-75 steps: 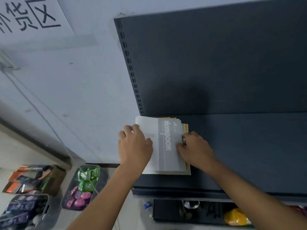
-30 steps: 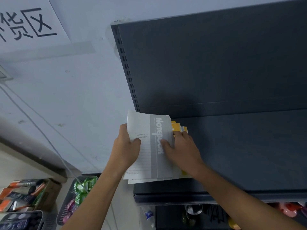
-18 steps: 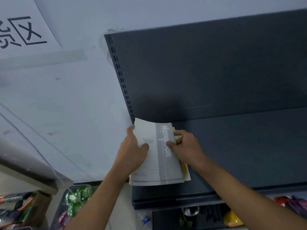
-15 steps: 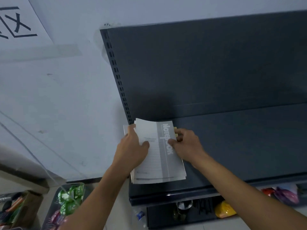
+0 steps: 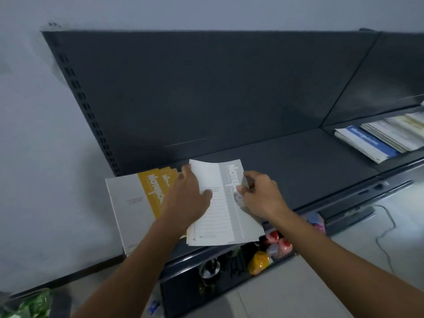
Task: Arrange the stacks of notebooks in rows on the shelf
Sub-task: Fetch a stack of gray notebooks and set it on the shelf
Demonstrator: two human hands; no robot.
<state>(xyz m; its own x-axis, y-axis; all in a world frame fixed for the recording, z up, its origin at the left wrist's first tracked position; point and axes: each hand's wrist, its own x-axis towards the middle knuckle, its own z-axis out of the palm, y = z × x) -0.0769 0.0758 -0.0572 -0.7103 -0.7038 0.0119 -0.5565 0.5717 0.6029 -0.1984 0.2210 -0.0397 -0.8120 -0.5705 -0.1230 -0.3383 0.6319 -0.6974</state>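
Clamped left hand (image 5: 188, 199) and right hand (image 5: 260, 196) on opposite side edges of grey-banded white paper notebook stack (image 5: 222, 216), likely to keep it squared | held over front edge of dark metal shelf (image 5: 298, 161), just beside yellow-banded white notebook stack (image 5: 137, 203) at left end, seemingly to begin row.

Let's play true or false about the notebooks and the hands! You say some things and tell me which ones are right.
1. The left hand and the right hand both hold the grey notebook. True.
2. The yellow notebook lies to the right of the grey one. False: it lies to its left, on the shelf.
3. A blue notebook lies far off to the right. True.
4. The shelf is white. False: it is dark grey.
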